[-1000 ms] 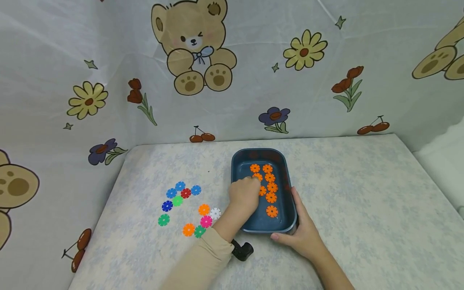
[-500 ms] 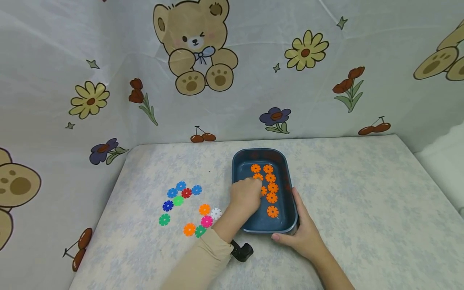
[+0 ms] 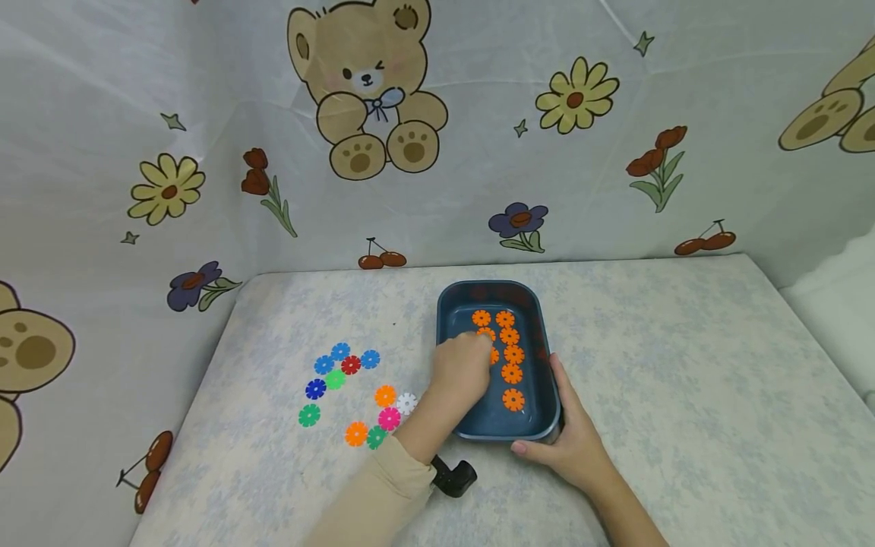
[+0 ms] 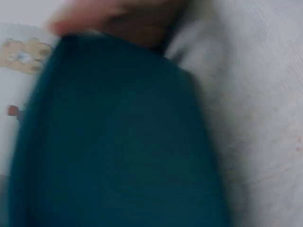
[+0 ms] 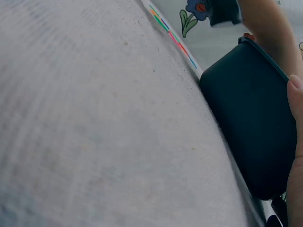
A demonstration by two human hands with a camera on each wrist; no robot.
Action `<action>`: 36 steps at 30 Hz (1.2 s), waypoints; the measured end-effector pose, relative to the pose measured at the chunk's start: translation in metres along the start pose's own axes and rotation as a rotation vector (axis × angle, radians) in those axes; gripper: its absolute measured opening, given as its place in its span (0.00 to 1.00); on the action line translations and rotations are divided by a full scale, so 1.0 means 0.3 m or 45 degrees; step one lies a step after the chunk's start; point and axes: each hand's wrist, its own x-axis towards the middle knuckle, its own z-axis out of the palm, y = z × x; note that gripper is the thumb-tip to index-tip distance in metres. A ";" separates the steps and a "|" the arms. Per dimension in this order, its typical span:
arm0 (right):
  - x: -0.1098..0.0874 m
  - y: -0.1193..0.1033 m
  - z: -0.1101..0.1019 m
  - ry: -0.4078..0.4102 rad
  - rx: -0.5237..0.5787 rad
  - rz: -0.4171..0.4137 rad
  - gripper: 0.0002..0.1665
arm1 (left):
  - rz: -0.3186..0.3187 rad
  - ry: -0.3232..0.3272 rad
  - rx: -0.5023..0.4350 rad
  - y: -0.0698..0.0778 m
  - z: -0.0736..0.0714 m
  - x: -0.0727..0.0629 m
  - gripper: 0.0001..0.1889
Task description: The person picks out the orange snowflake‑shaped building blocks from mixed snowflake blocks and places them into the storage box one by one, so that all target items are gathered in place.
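A dark blue tray point(image 3: 437, 304) stands on the table, with several orange flower-shaped plastic discs point(image 3: 514, 354) lying in two rows inside. My left hand point(image 3: 461, 368) reaches over the tray's left wall, its fingers bent down toward the bottom. One orange disc point(image 3: 494, 355) peeks out beside those fingers; the fingertips are hidden behind the hand, and I cannot tell whether they pinch it. On the right, my right hand point(image 3: 570, 437) grips the tray's near right corner, thumb point(image 5: 294, 82) along the near side. The left wrist view is blurred: the tray wall point(image 4: 123, 142) fills it below the hand point(image 4: 128, 19).
Left of the tray lie loose discs in two groups: blue, red and green ones point(image 3: 335, 378) farther back, orange, pink, white and green ones point(image 3: 389, 418) nearer. A black camera mount point(image 3: 454, 479) hangs at the left wrist. A printed cloth point(image 3: 465, 213) rises behind the table.
The half-hidden orange disc by my left fingers has shifted slightly toward the back of the tray, and the left hand moved a little with it. The right hand and tray stay put.
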 end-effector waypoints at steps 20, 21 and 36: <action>0.003 -0.012 -0.001 -0.007 0.012 0.065 0.82 | -0.358 -0.208 -0.404 -0.458 -0.120 -0.260 0.18; 0.003 -0.012 -0.001 -0.006 0.012 0.065 0.82 | -0.366 -0.223 -0.419 -0.467 -0.108 -0.270 0.18; 0.001 -0.004 -0.002 -0.003 0.025 0.049 0.82 | -0.378 -0.229 -0.490 -0.485 -0.004 -0.309 0.13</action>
